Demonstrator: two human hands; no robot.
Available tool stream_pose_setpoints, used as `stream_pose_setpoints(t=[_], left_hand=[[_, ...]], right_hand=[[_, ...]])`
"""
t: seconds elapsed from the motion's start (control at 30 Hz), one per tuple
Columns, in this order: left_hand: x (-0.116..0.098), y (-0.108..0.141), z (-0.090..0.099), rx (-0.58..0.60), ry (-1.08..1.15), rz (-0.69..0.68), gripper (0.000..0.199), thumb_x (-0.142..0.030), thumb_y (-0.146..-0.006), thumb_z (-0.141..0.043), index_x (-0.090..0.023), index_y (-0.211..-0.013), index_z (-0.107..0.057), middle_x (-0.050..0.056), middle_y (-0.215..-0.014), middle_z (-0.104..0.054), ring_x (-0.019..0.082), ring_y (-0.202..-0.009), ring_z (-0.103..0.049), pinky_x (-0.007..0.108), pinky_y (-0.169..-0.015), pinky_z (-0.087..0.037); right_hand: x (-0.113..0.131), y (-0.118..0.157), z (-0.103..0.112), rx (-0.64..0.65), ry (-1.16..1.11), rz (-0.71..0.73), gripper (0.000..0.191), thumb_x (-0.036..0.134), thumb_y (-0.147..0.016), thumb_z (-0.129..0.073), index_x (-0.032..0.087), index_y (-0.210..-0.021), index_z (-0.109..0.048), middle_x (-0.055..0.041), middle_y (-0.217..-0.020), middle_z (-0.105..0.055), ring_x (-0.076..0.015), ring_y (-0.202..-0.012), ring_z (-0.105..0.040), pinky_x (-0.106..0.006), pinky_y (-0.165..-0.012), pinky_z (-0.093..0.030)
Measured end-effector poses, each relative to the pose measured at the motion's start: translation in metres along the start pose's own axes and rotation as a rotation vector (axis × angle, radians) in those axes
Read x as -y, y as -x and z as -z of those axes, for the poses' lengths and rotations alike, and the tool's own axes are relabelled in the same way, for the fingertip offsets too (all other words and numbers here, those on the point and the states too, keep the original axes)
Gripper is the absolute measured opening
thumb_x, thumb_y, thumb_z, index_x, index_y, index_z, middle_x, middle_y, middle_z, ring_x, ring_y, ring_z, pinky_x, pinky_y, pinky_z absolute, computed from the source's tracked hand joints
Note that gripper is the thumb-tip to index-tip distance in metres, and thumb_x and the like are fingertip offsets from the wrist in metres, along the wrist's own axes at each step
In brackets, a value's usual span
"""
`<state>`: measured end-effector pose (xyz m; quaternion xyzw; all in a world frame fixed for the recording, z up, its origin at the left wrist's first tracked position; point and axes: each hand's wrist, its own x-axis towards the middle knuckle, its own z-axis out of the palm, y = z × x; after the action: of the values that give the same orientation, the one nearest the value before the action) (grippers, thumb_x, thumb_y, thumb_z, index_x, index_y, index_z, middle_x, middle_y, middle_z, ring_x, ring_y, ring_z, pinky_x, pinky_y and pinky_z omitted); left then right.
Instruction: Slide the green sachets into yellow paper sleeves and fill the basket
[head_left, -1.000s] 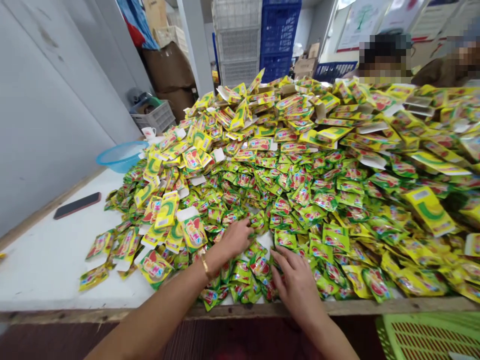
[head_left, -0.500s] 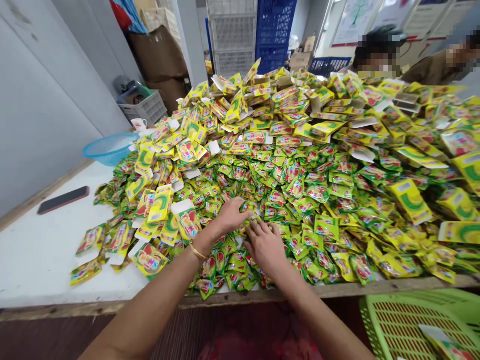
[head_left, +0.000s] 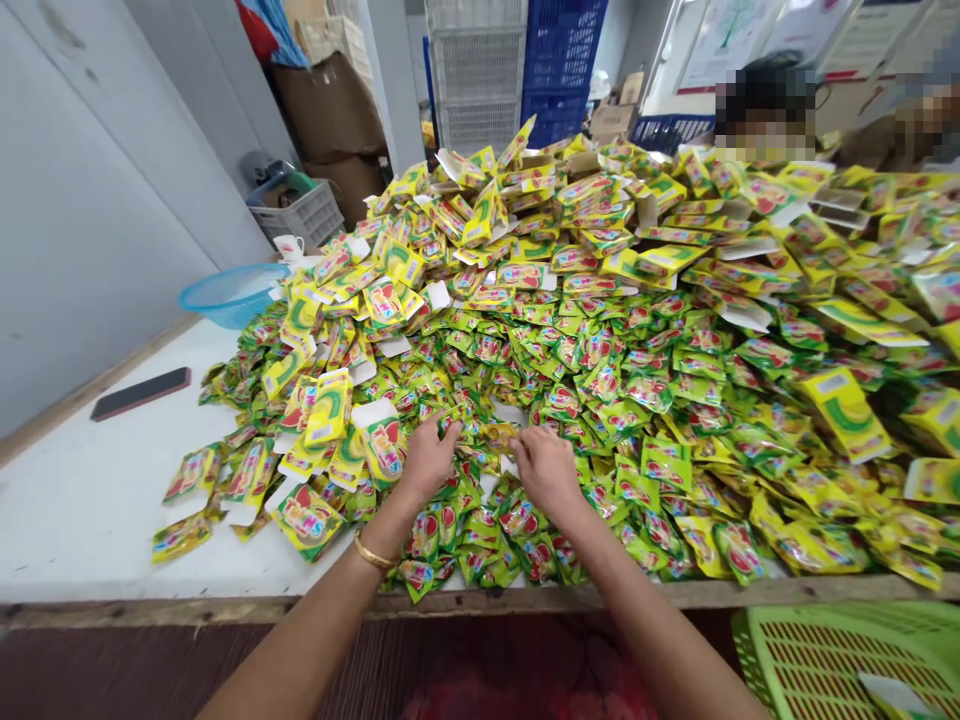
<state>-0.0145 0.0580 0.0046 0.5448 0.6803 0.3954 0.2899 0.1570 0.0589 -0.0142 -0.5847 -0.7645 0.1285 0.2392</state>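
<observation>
Nearest to me, below and right of my right hand (head_left: 546,466), a green slatted basket (head_left: 814,650) sits beyond the front edge of the bench (head_left: 255,608), probably within easy reach. Foil sachets (head_left: 422,533) lie loose between that edge and my hands, spreading under and around both. My right hand is partly closed, fingertips drawn down at a yellowish sachet (head_left: 496,434) between the hands; I cannot tell whether it is gripped or only touched. My left hand (head_left: 429,457), with a gold bracelet (head_left: 373,553) at the wrist, has thumb and fingers bent close together over the sachets; whether they grip one is hidden. The two face each other, a posture suited to working on small items from both sides.

Left of my left hand, printed boxes (head_left: 328,408) overlap at slants, apparently because the uneven sachets prop them. Farther left, a dark phone (head_left: 141,393) lies flat, seemingly apart to avoid burial. Ahead of both hands, the sachets rise into a mound topped by more boxes, some with open flaps. Beyond it, left, stands a blue bowl (head_left: 229,292); straight behind are stacked crates (head_left: 480,75); far right, a person (head_left: 765,100).
</observation>
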Motion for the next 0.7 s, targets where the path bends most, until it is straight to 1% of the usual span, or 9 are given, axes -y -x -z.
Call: stream_pose_setpoints(t=[0.07, 0.17, 0.23, 0.3, 0.37, 0.4, 0.47, 0.57, 0.7], left_hand=[[-0.004, 0.004, -0.005, 0.122, 0.130, 0.029, 0.034, -0.040, -0.082, -0.051, -0.012, -0.095, -0.065, 0.005, -0.071, -0.067, 0.019, -0.067, -0.063, 0.031, -0.070, -0.051], [-0.010, 0.016, -0.017, 0.338, 0.472, 0.050, 0.056, -0.060, -0.084, -0.035, -0.013, -0.082, -0.066, 0.008, -0.071, -0.067, 0.020, -0.065, -0.063, 0.033, -0.064, -0.052], [-0.012, 0.023, -0.024, 0.396, 0.609, 0.071, 0.064, -0.068, -0.080, -0.034, -0.013, -0.081, -0.065, 0.008, -0.070, -0.067, 0.020, -0.065, -0.063, 0.032, -0.061, -0.052], [-0.013, 0.026, -0.025, 0.343, 0.601, 0.109, 0.060, -0.070, -0.070, -0.050, -0.013, -0.081, -0.065, 0.007, -0.069, -0.068, 0.020, -0.063, -0.063, 0.030, -0.057, -0.052], [-0.011, 0.026, -0.022, 0.235, 0.553, 0.143, 0.055, -0.065, -0.060, -0.064, -0.013, -0.077, -0.063, 0.005, -0.067, -0.067, 0.019, -0.060, -0.062, 0.029, -0.054, -0.052], [-0.009, 0.026, -0.019, 0.196, 0.535, 0.154, 0.053, -0.063, -0.057, -0.066, -0.013, -0.075, -0.062, 0.004, -0.064, -0.066, 0.019, -0.056, -0.062, 0.029, -0.053, -0.051], [-0.004, 0.026, -0.012, 0.145, 0.500, 0.169, 0.050, -0.061, -0.059, -0.065, -0.014, -0.075, -0.061, 0.003, -0.058, -0.065, 0.018, -0.049, -0.060, 0.029, -0.050, -0.049], [0.006, 0.034, -0.007, 0.070, 0.455, 0.217, 0.053, -0.059, -0.061, -0.063, -0.013, -0.086, -0.061, 0.000, -0.049, -0.061, 0.020, -0.046, -0.060, 0.030, -0.052, -0.049], [0.021, 0.046, -0.016, 0.009, 0.453, 0.269, 0.074, -0.062, -0.058, -0.063, -0.006, -0.107, -0.058, -0.004, -0.040, -0.054, 0.023, -0.049, -0.062, 0.033, -0.057, -0.051]], right_hand=[[-0.004, 0.003, 0.000, 0.014, -0.084, -0.018, 0.034, 0.033, -0.091, -0.034, 0.017, -0.072, -0.057, -0.0042, -0.074, -0.061, -0.0161, -0.072, -0.053, -0.027, -0.066, -0.037], [-0.004, 0.003, -0.005, 0.026, -0.181, -0.010, 0.042, 0.036, -0.093, -0.027, 0.017, -0.067, -0.055, -0.0002, -0.061, -0.058, -0.0117, -0.055, -0.050, -0.022, -0.052, -0.034], [0.000, 0.002, -0.010, 0.009, -0.208, 0.005, 0.048, 0.037, -0.093, -0.023, 0.016, -0.064, -0.054, 0.0003, -0.057, -0.056, -0.0109, -0.050, -0.049, -0.021, -0.048, -0.032], [0.007, 0.002, -0.014, -0.013, -0.207, 0.027, 0.048, 0.039, -0.092, -0.026, 0.017, -0.060, -0.053, 0.0000, -0.055, -0.055, -0.0113, -0.050, -0.048, -0.021, -0.047, -0.032], [0.013, 0.002, -0.014, -0.033, -0.188, 0.053, 0.045, 0.039, -0.090, -0.033, 0.018, -0.056, -0.053, -0.0008, -0.055, -0.055, -0.0125, -0.053, -0.050, -0.022, -0.050, -0.034], [0.016, 0.001, -0.011, -0.047, -0.175, 0.063, 0.042, 0.038, -0.089, -0.035, 0.018, -0.057, -0.054, -0.0014, -0.058, -0.056, -0.0132, -0.056, -0.051, -0.023, -0.053, -0.036], [0.020, -0.007, 0.002, -0.092, -0.147, 0.072, 0.035, 0.036, -0.088, -0.038, 0.019, -0.066, -0.060, -0.0030, -0.067, -0.061, -0.0145, -0.063, -0.055, -0.025, -0.059, -0.039], [0.021, -0.044, 0.031, -0.177, -0.097, 0.058, 0.031, 0.034, -0.090, -0.037, 0.018, -0.090, -0.063, -0.0059, -0.087, -0.064, -0.0156, -0.078, -0.059, -0.026, -0.069, -0.044], [0.027, -0.120, 0.064, -0.223, 0.026, 0.051, 0.033, 0.029, -0.089, -0.040, 0.015, -0.113, -0.056, -0.0112, -0.110, -0.060, -0.0192, -0.095, -0.057, -0.031, -0.081, -0.044]])
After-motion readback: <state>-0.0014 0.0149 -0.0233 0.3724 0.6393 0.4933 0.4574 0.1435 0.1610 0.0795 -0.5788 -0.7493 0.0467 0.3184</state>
